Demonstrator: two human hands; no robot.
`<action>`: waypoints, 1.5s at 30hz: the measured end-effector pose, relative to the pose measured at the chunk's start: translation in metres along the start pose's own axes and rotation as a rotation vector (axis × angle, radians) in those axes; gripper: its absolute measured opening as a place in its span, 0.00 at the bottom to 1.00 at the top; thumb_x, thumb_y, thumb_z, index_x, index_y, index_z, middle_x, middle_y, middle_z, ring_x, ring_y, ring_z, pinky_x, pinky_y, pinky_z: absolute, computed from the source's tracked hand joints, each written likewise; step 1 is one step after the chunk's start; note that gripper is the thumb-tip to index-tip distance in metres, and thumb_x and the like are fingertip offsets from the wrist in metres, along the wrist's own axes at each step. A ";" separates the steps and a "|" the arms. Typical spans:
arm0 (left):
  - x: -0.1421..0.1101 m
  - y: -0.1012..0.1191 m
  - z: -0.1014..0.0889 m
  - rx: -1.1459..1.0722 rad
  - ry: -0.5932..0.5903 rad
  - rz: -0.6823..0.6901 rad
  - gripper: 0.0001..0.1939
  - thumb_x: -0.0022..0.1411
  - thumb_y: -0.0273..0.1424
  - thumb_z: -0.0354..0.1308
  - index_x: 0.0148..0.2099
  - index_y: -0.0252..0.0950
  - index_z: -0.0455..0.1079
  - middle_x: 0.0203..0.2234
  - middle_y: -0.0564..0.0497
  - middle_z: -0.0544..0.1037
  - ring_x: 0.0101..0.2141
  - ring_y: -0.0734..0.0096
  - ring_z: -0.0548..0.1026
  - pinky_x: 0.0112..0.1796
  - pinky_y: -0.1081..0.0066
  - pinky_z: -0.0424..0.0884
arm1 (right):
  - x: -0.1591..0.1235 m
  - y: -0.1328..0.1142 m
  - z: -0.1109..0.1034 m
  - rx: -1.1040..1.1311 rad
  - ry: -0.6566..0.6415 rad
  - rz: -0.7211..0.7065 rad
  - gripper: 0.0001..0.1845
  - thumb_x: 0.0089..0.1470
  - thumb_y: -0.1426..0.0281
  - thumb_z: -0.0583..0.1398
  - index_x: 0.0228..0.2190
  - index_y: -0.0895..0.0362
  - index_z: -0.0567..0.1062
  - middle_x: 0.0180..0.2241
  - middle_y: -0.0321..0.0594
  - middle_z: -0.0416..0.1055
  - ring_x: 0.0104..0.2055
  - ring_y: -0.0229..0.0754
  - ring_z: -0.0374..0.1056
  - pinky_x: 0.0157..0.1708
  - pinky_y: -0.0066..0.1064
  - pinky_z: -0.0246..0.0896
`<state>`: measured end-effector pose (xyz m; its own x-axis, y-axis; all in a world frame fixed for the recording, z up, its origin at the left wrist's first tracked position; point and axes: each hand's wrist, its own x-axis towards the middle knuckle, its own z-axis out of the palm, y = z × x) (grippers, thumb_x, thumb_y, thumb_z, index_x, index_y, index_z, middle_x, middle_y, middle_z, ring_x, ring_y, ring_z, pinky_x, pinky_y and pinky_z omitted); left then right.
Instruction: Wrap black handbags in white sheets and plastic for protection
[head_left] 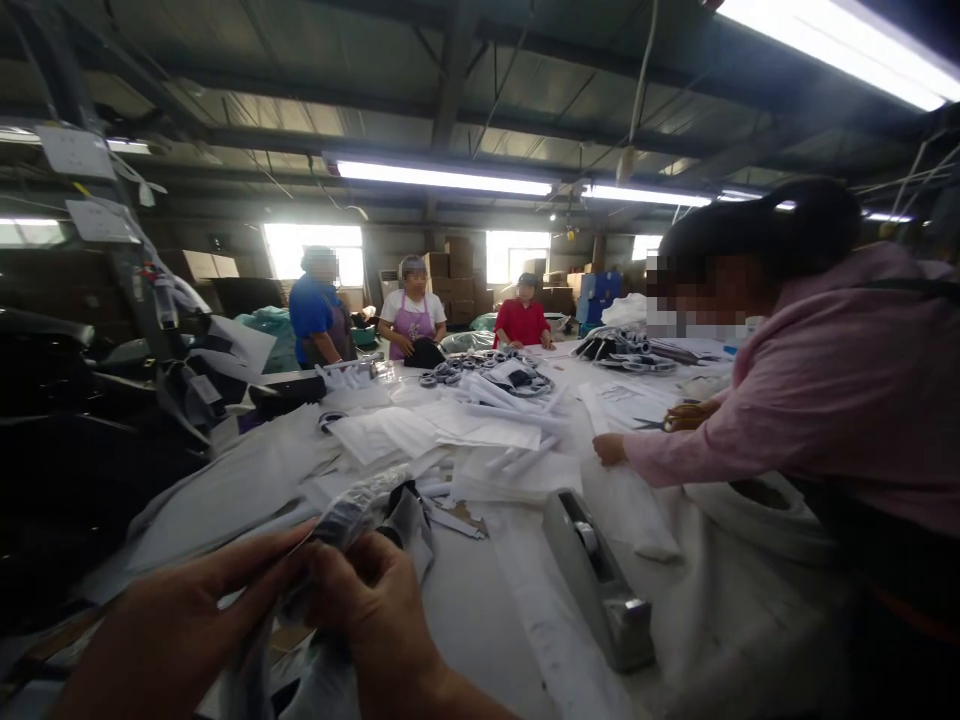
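Note:
My left hand (214,600) is at the lower left, its thumb and fingers pinched on a clear plastic wrapping (367,500) with dark material inside. My right hand (386,605) grips the same wrapping close beside it, with fingers curled and knuckles up. Folds of the wrapped dark piece hang below and between both hands, and part of it is hidden by them. A grey tape dispenser (596,580) stands on the table to the right of my right hand.
White sheets and rolled papers (450,430) cover the table's middle. On the right a co-worker in a pink sleeve (697,440) holds scissors (651,424) over white material. Several people stand at the far side. Dark garments (75,450) are heaped at left.

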<state>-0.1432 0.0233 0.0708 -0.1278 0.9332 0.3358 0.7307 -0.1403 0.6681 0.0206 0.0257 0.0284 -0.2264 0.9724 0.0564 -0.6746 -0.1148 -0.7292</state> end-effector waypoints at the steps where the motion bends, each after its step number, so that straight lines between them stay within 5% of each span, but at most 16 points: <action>1: -0.004 0.007 -0.001 0.036 0.020 0.002 0.21 0.46 0.56 0.63 0.40 0.55 0.81 0.36 0.61 0.84 0.42 0.43 0.81 0.43 0.58 0.75 | -0.001 0.000 0.001 -0.017 0.014 -0.018 0.28 0.39 0.52 0.74 0.32 0.62 0.79 0.25 0.36 0.71 0.24 0.34 0.65 0.24 0.25 0.61; 6: -0.025 0.043 0.004 0.145 0.193 0.174 0.14 0.58 0.44 0.59 0.41 0.47 0.82 0.36 0.55 0.85 0.37 0.57 0.83 0.39 0.69 0.76 | -0.002 -0.002 0.003 -0.146 0.055 -0.090 0.22 0.48 0.54 0.70 0.30 0.60 0.74 0.23 0.30 0.63 0.25 0.32 0.56 0.25 0.23 0.53; 12: -0.040 0.046 0.015 0.288 0.407 0.472 0.10 0.63 0.32 0.58 0.42 0.41 0.80 0.36 0.53 0.85 0.34 0.65 0.84 0.36 0.74 0.78 | -0.006 0.001 0.000 -0.214 -0.003 -0.122 0.21 0.52 0.53 0.67 0.28 0.58 0.70 0.23 0.30 0.61 0.27 0.34 0.55 0.27 0.25 0.54; 16: -0.046 0.049 0.018 0.232 0.410 0.536 0.10 0.64 0.29 0.58 0.45 0.38 0.79 0.39 0.51 0.84 0.37 0.66 0.83 0.42 0.74 0.78 | -0.010 0.002 -0.002 -0.196 -0.034 -0.101 0.18 0.54 0.54 0.66 0.32 0.58 0.73 0.25 0.31 0.61 0.30 0.36 0.58 0.30 0.27 0.57; 24: -0.049 0.043 0.024 0.109 0.374 0.421 0.10 0.65 0.30 0.60 0.48 0.39 0.78 0.42 0.53 0.84 0.41 0.68 0.83 0.44 0.76 0.77 | -0.008 0.009 -0.002 -0.225 0.017 -0.103 0.20 0.55 0.52 0.64 0.33 0.57 0.73 0.26 0.32 0.63 0.30 0.38 0.59 0.30 0.28 0.59; 36: -0.050 0.045 0.029 0.488 0.458 0.721 0.14 0.68 0.24 0.51 0.50 0.26 0.75 0.44 0.36 0.82 0.42 0.58 0.82 0.41 0.64 0.81 | -0.007 0.010 0.001 -0.166 0.010 -0.122 0.18 0.53 0.54 0.66 0.28 0.55 0.70 0.28 0.34 0.66 0.33 0.39 0.62 0.33 0.29 0.63; 45: -0.054 0.043 0.039 0.658 0.493 0.747 0.16 0.68 0.23 0.50 0.53 0.24 0.73 0.48 0.35 0.79 0.46 0.53 0.80 0.42 0.59 0.81 | -0.009 0.007 0.001 -0.130 -0.022 -0.103 0.19 0.54 0.53 0.65 0.30 0.56 0.74 0.28 0.35 0.70 0.33 0.39 0.64 0.34 0.28 0.65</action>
<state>-0.0788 -0.0204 0.0558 0.3473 0.4325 0.8321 0.9299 -0.2732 -0.2461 0.0172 0.0160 0.0230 -0.1773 0.9728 0.1494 -0.5990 0.0138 -0.8007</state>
